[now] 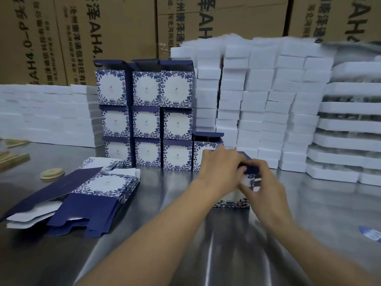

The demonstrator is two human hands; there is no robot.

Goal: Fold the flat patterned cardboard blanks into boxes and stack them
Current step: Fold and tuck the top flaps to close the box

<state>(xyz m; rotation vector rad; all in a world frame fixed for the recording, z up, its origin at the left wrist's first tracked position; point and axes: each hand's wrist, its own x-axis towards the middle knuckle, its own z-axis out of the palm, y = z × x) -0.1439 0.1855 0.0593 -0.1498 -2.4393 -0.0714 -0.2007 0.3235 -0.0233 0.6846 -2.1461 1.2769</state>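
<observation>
Worktop: brushed steel table [329,203], reflective. The half-folded box [233,202], glossy card with a blue floral border on white and navy flaps, stands centre-right, just in front of the stack. The left hand [221,168] curls over its top and the right hand [268,186] pinches a navy flap; the hands are close together and motion-blurred.

Folded boxes [146,122]: ten, square-faced. Nine form a three-by-three block, and one sits beside the bottom row with its lid flap raised.

Flat blanks [103,188]: one fanned pile at left, count unreadable.

White slab stacks [257,100] and brown cartons [103,27] close off the rear. Bare steel lies between the pile and the box.
</observation>
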